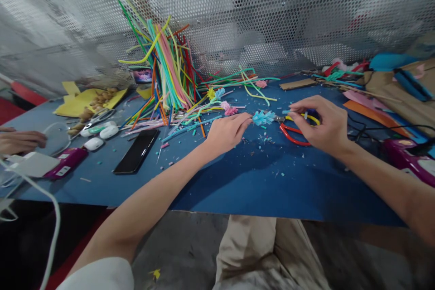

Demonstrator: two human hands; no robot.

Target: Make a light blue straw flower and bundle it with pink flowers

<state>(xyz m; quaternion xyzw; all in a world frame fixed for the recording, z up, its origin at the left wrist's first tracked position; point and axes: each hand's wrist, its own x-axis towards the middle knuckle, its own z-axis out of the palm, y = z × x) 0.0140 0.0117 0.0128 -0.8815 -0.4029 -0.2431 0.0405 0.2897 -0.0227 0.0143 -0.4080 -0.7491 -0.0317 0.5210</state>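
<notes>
My left hand (227, 133) reaches over the middle of the table, fingers pinched at the left end of a light-blue pipe-cleaner flower (263, 118) made of short fuzzy tufts. To the right, my right hand (322, 121) is closed in a pinch, with a short blue pipe-cleaner piece (286, 112) showing at its fingertips. Beneath that hand lie cutters (295, 138) with one red and one yellow handle, their jaws close to the flower. Small blue clippings are scattered below the flower. Pink flowers (229, 108) lie just behind my left hand.
A tall bundle of coloured pipe cleaners (166, 68) stands against the perforated metal panel (272, 13). A black phone (137, 152) lies left. Another person's hand (22, 140) is beside a purple power strip (66, 163) and white cables. Cardboard and coloured sheets (377, 111) lie right.
</notes>
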